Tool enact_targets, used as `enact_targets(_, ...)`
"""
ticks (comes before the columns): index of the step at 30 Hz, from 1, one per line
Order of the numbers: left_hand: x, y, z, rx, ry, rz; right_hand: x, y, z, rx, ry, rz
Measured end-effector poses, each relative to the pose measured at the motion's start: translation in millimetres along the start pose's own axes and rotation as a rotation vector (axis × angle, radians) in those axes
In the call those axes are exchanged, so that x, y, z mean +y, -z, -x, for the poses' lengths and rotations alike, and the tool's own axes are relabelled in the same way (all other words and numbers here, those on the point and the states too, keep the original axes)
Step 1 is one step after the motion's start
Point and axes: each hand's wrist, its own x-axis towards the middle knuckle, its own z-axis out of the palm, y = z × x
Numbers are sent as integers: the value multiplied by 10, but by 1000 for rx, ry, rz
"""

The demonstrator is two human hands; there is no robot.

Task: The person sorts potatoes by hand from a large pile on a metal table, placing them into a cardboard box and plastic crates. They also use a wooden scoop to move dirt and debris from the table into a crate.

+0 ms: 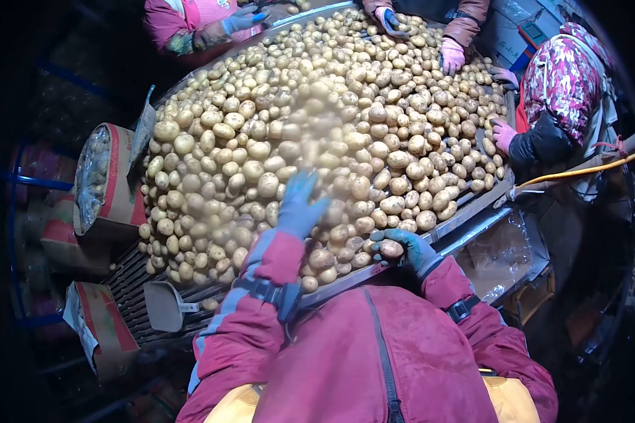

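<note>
A broad heap of potatoes covers the slatted sorting table in front of me. My left hand, in a blue glove, reaches out over the middle of the heap with its fingers stretched and apart. Whether its fingertips touch the potatoes below is hard to see. At the table's near edge, my right hand, in a dark teal glove, has its fingers curled around a single potato. More potatoes lie close beside that hand.
Co-workers' gloved hands rest at the far and right edges. A scoop lies on bare slats at left, near cardboard boxes. An orange cable runs along the right. The table's metal rim borders the near side.
</note>
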Motion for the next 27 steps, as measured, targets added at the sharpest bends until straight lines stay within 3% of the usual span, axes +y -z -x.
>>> enact_targets(2,-258,133,143,148,-19,-19,-113,-108,63,25,-85,-142)
enact_targets(4,-607,364,259,250,10,-27,-104,-122,114,-16,-19,-141)
enact_targets(6,-836,612,391,260,189,138,-49,-80,108,-39,87,-20)
enact_targets(7,-831,679,411,265,282,222,1,-37,85,-41,153,102)
enact_targets(10,-495,665,391,245,241,84,61,23,48,-53,138,27)
enact_targets(15,313,13,46,-1,88,33,77,-12,0,30,98,-86)
enact_targets(17,405,-381,-61,26,-96,-6,111,27,-31,8,109,-123)
enact_targets(19,686,-448,-199,-144,-76,-129,123,52,-43,-13,113,-174)
enact_targets(22,807,-610,-358,-253,-87,-284,-53,-53,78,18,51,-554)
enact_targets(23,817,-656,-417,-287,-31,-304,-3,-25,63,78,107,-528)
enact_targets(25,916,-677,-514,-344,81,-346,-121,-24,220,152,9,-617)
enact_targets(27,845,-651,-536,-294,43,-321,-157,-47,312,159,91,-559)
